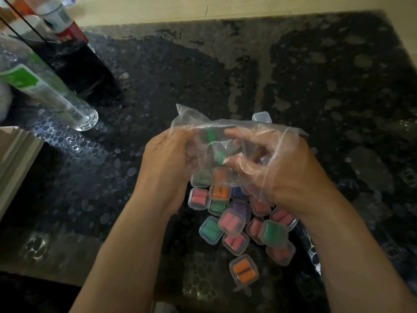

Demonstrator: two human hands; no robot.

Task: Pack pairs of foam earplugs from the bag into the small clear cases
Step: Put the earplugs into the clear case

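Note:
A clear plastic bag (198, 119) is held up over the dark table. My left hand (167, 163) grips its left side from outside. My right hand (277, 168) is inside the bag, fingers curled toward green foam earplugs (211, 134) that show through the film; whether it holds one I cannot tell. Under the hands lies a heap of several small clear cases holding pink (231, 222), green (274, 233), orange (243, 271) and purple (241, 208) earplug pairs. One empty clear case (261, 116) sits just behind the bag.
A tall clear bottle with a green label (45, 89) stands at the left, with a red-labelled container (67, 30) and other bottles behind it. A pale box edge (15, 159) juts in at the left. The dark speckled tabletop (338, 86) extends to the right.

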